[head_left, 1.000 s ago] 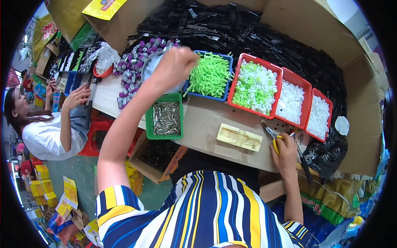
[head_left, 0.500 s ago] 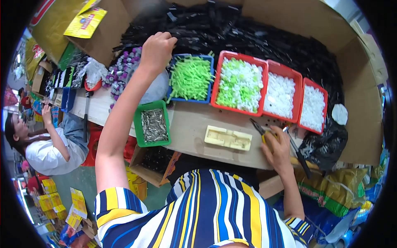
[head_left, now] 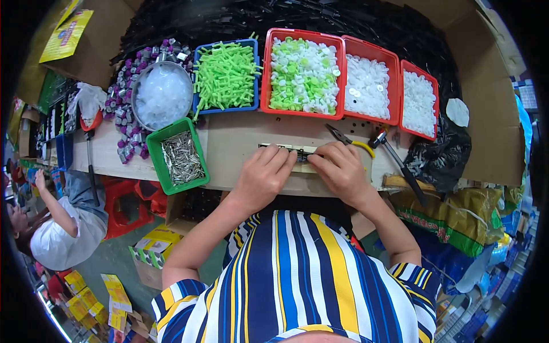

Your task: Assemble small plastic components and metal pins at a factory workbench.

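My left hand point(head_left: 264, 177) and my right hand point(head_left: 343, 174) meet over the cream moulded block point(head_left: 303, 168) on the worktop. Between them a narrow black plastic part point(head_left: 302, 155) lies along the block's channel. Bent fingers of both hands press and pinch this part, the left at one end and the right at the other. My fingers hide much of the part and the block. Just beyond my right hand lie pliers point(head_left: 366, 148) with yellow handles, jaws toward the far left. A hammer point(head_left: 400, 160) with a black grip rests to their right.
Beyond my hands stand a green bin of metal pins point(head_left: 154, 143), a bowl of clear pieces point(head_left: 135, 103), a blue bin of green sticks point(head_left: 229, 107) and several red bins point(head_left: 303, 113) of small caps. Black parts point(head_left: 229, 20) pile up behind. A person point(head_left: 68, 234) sits at left.
My left hand has come back from the black pile to the block. My right hand has left the pliers and moved left to the block. A black part now lies in it.
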{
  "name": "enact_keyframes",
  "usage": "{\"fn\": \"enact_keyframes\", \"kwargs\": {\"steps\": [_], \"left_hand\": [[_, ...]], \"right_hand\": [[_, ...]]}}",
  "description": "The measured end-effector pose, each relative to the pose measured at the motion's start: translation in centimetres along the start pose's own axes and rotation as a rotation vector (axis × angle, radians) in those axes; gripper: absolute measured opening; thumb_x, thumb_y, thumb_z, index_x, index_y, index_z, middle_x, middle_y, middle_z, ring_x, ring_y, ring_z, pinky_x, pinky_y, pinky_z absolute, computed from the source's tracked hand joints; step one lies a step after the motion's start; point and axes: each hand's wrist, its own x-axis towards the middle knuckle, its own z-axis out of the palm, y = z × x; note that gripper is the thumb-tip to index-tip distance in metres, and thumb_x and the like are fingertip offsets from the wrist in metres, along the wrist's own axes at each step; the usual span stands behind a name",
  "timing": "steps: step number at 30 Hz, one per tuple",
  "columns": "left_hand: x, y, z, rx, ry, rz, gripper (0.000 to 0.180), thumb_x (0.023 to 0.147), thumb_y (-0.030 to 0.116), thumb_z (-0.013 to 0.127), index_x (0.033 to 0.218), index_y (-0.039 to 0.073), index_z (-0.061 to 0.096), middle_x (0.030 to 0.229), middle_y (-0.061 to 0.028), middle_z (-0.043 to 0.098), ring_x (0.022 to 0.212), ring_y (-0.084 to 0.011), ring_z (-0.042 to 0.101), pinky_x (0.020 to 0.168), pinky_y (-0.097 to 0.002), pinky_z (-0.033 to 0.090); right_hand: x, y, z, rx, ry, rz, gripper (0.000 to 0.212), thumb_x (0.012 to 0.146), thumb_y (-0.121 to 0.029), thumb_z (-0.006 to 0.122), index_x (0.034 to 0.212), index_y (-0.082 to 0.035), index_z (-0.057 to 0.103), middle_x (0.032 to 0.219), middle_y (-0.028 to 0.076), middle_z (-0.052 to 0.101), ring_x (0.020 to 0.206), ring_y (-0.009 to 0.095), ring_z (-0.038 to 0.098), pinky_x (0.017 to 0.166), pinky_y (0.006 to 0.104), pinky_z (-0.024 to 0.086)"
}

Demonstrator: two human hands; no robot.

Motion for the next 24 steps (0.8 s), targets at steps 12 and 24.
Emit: {"fn": "enact_keyframes", "kwargs": {"steps": [12,24], "left_hand": [[-1.8,1.3,1.9,0.003,0.092,-0.033,0.038,0.077,0.010,0.074,0.112,-0.003,0.066,0.103,-0.0123,0.063,0.096,-0.0290,0.060,0.079,-0.0382,0.052],[-1.8,1.4,2.5,-0.153,0.156,-0.158,0.038,0.072,0.006,0.077,0.109,0.000,0.068,0.100,-0.0110,0.063,0.095,-0.0308,0.059,0.081,-0.0390,0.052]], "right_hand": [[-0.4,0.0,-1.0,-0.176,-0.056,-0.106,0.023,0.074,-0.012,0.064,0.096,-0.007,0.066,0.100,0.004,0.061,0.094,0.020,0.061,0.079,0.0338,0.040],[2.1,1.4,-2.3,0.169,-0.143,-0.003,0.021,0.075,-0.007,0.071,0.096,-0.006,0.066,0.096,0.006,0.062,0.089,0.025,0.061,0.074,0.0366,0.045]]}}
